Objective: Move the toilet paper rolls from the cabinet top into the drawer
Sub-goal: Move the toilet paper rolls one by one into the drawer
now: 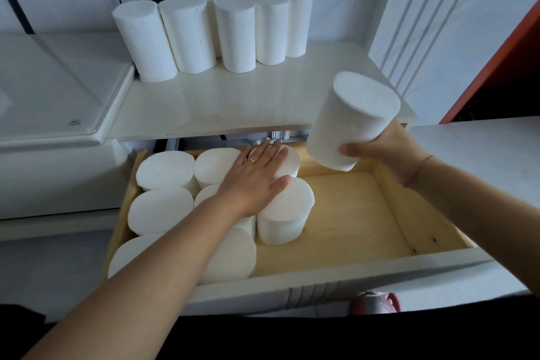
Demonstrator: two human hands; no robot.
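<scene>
One roll in my right hand above the open drawer, my left hand flat on the rolls already packed.

My right hand [388,152] grasps a toilet paper roll [352,123] by its lower end, tilted, held in the air over the drawer's [423,213] back right corner and off the front right corner of the cabinet top [233,102]. My left hand [254,181] lies released, fingers spread, palm down on the tops of the rolls in the drawer [165,169], which stand upright and touching, filling its left half; the wooden floor on the right half is bare. Six more rolls on the cabinet top [187,35] stand upright in a tight cluster along its back edge, toward the left.
</scene>
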